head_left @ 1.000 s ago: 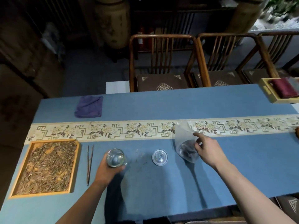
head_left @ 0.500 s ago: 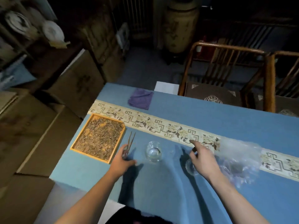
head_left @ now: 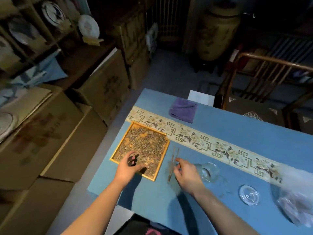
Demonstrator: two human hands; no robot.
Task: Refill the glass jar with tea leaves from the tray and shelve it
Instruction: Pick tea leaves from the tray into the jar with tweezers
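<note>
A wooden tray (head_left: 162, 161) full of dry tea leaves (head_left: 144, 145) lies at the table's left end. My left hand (head_left: 128, 168) hovers over the tray's near corner, its fingers loosely bent down toward the leaves and holding nothing that I can make out. Thin wooden tweezers (head_left: 172, 164) lie just right of the tray. My right hand (head_left: 185, 174) is beside them, index fingertip and thumb at the tweezers but not closed round them. The open glass jar (head_left: 208, 172) stands just right of that hand, and its glass lid (head_left: 249, 195) lies further right.
A clear plastic bag (head_left: 294, 206) lies blurred at the right edge. A purple cloth (head_left: 183, 111) sits at the table's far side beyond the patterned runner (head_left: 211, 146). Cardboard boxes (head_left: 50, 133) and shelves with plates (head_left: 50, 16) stand to the left. Wooden chairs (head_left: 264, 92) line the far side.
My left hand let go of the jar and moved left over the tray. My right hand left the plastic bag and came to the tweezers. The view swung left.
</note>
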